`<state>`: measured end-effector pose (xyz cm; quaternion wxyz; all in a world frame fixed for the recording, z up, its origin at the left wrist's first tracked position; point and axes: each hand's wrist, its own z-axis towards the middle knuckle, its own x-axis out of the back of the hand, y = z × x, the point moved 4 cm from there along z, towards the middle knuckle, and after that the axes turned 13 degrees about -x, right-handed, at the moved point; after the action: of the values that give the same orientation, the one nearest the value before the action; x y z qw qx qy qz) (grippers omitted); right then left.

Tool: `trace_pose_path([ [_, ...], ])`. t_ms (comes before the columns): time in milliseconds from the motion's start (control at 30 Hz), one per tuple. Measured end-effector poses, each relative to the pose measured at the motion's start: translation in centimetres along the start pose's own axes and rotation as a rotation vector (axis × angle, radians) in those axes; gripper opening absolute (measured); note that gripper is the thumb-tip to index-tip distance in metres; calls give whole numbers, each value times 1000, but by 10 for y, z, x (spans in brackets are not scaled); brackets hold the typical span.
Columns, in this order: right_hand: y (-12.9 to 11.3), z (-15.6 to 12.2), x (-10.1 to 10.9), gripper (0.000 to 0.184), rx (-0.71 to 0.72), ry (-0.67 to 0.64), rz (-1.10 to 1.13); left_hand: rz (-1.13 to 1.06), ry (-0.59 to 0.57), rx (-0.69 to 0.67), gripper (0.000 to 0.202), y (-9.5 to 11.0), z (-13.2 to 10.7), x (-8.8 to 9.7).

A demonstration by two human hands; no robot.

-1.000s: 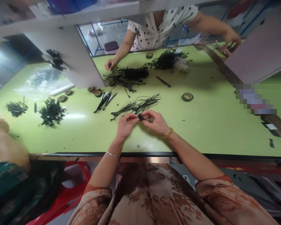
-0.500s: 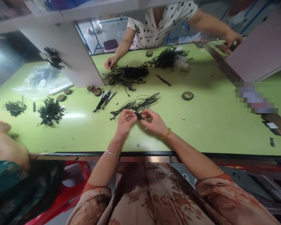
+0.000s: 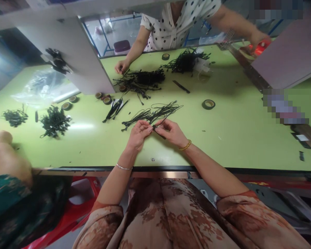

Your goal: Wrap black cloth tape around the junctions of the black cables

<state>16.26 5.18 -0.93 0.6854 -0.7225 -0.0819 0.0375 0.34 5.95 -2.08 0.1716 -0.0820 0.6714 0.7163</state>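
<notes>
My left hand (image 3: 139,134) and my right hand (image 3: 173,132) meet over the green table (image 3: 114,148), fingertips pinched together. Between them is a black cable end (image 3: 154,127), partly covered by my fingers. A flat dark strip shows under the right fingers, and a thin dark length rises above them. I cannot make out how these parts join. Just beyond my hands lies a loose bunch of thin black cables (image 3: 160,112). A roll of black tape (image 3: 208,104) rests to the right of it.
Across the table a co-worker in a dotted top has a hand (image 3: 121,66) at a cable pile (image 3: 150,76). A dark blade-like tool (image 3: 181,86) lies nearby. More cables (image 3: 55,121) and tape rolls (image 3: 66,105) are at left, beside another person's arm (image 3: 7,155). A panel (image 3: 67,58) stands upright.
My fingers have shifted on the black piece, and a dark strip now shows below my right fingers. The far co-worker's right-side hand is now beside something bright red.
</notes>
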Motion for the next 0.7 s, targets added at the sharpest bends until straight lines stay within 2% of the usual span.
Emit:
trace_pose_path([
  [167,1,1,5,44,-45,-47,16,81,69,-134,44,8,2,5],
  [567,-4,0,7,43,-39,-11,-28,202,-67,-149,39,7,0,-3],
  [700,-4,0,7,41,-40,-8,-31,226,-71,-161,36,9,-1,-4],
])
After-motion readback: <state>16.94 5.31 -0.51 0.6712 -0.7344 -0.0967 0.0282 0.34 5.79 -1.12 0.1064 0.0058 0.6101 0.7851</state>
